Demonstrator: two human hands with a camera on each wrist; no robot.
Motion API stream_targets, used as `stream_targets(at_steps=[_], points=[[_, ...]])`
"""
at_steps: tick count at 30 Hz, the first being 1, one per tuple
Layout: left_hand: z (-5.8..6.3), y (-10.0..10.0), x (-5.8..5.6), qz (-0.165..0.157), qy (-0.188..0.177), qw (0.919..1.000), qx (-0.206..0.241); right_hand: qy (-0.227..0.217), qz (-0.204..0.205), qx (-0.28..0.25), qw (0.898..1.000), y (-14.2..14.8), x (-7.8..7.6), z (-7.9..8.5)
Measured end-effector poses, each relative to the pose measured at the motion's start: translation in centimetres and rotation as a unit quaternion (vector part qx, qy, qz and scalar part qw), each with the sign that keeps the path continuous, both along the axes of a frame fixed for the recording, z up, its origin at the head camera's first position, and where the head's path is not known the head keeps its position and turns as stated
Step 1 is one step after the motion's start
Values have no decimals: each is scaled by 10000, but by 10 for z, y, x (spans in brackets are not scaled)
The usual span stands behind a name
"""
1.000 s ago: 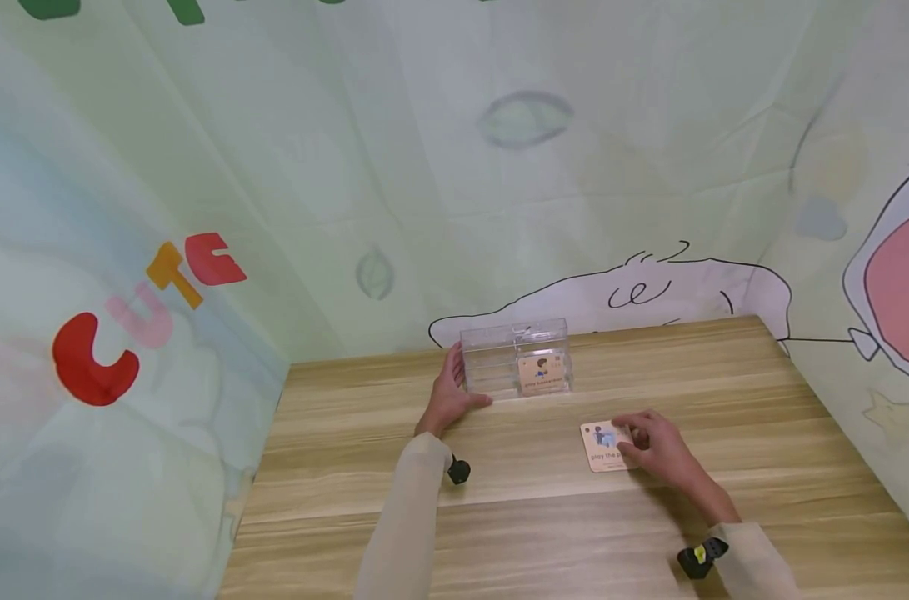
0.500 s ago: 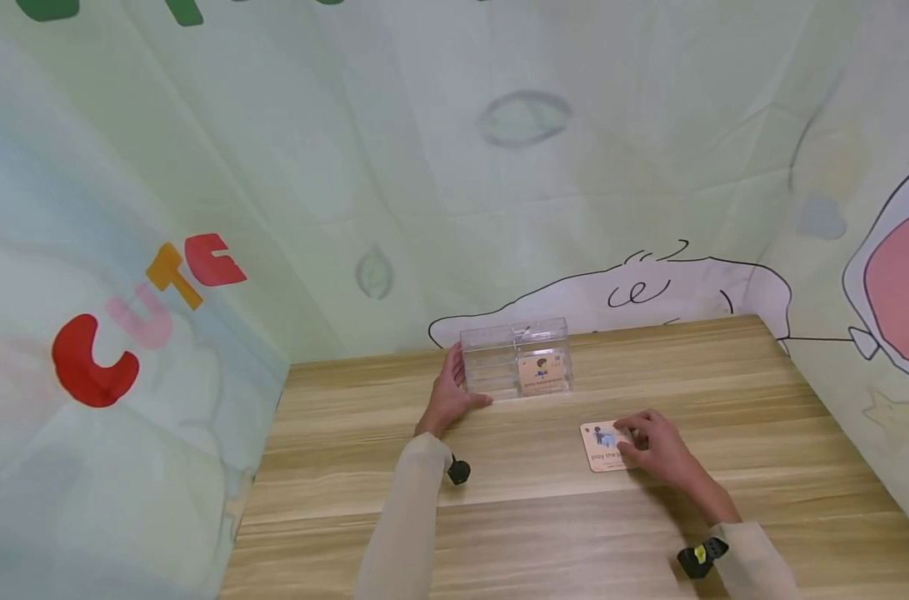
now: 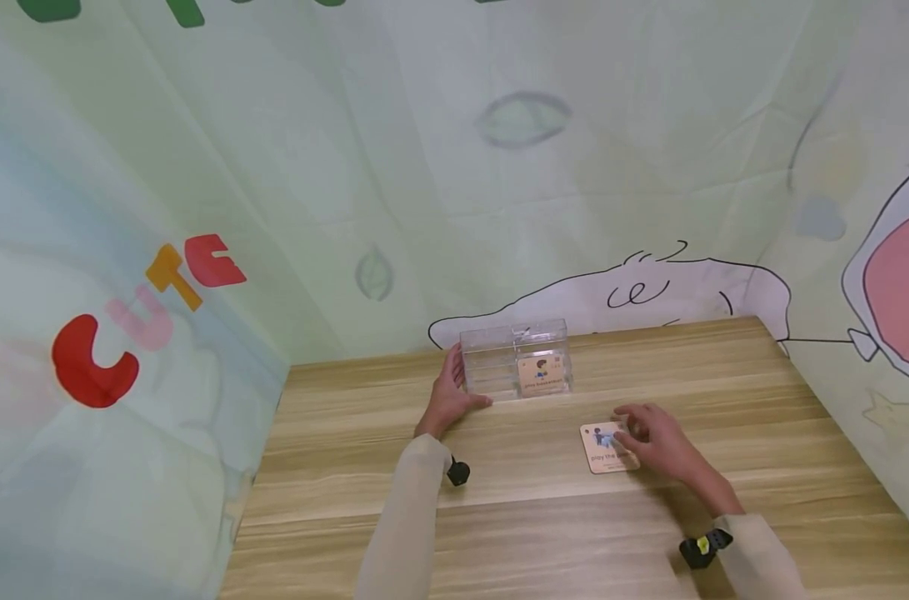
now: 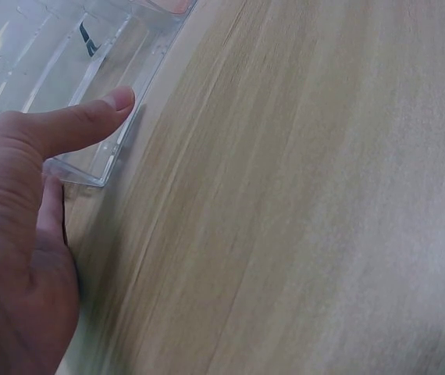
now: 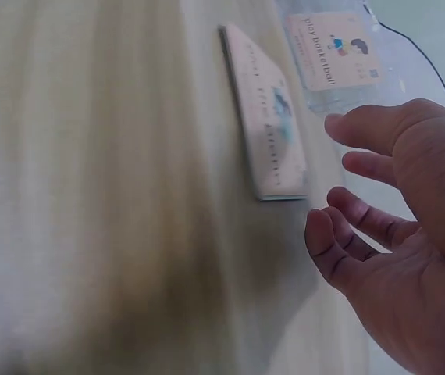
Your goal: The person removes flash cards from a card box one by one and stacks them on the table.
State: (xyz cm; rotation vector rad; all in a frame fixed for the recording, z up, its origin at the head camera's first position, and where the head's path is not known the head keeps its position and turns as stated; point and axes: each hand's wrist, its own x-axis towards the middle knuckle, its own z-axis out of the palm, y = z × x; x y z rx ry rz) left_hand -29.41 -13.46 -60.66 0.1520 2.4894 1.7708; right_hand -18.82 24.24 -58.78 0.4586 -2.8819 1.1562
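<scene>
A clear plastic box (image 3: 489, 360) with dividers stands at the back of the table. My left hand (image 3: 450, 398) holds it by its left end; in the left wrist view the thumb (image 4: 90, 125) lies over the front edge. In the box's right part stands a picture card (image 3: 541, 375) reading "play basketball". Closer to me, a second picture card (image 3: 602, 450) lies on the table, its text starting "play the". Just over its right side is my right hand (image 3: 662, 446). In the right wrist view its loosely bent fingers are apart from the card, with nothing between them.
The wood-grain table (image 3: 364, 442) ends at a printed cloth backdrop (image 3: 439, 208) behind the box and at both sides. Each wrist carries a small black camera; the right one (image 3: 697, 550) sits near the table's front.
My right hand has lifted slightly off the card on the table, its fingers spreading a little and uncovering more of the card. The left hand and the box have not moved.
</scene>
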Motion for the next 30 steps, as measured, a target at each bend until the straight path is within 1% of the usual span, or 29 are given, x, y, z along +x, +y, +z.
stream_targets(at_steps=[3,6,10,13,16,19,23,30], points=[[-1,-1,0,-4,25,10000,42,57,112,9,9999,-1,-8,5],[-1,-2,0,-32,61,9999,90,133,311,-11,9994,-4,-19,10],[-2,-2,0,-47,42,9999,89,294,569,-6,9979,-9,-33,19],[-2,-1,-1,-40,-1,10000,53,383,686,-17,9969,-16,-43,27],[-1,-2,-1,-33,-16,10000,37,334,762,-24,9965,-23,-52,35],[-1,-2,-2,-32,-5,10000,55,180,796,-2,9967,-31,-60,41],[-1,-3,-1,-38,48,9999,118,-24,823,-37,9966,-40,-70,43],[3,-1,2,-30,59,9999,110,-86,840,-240,9961,-52,-80,37]])
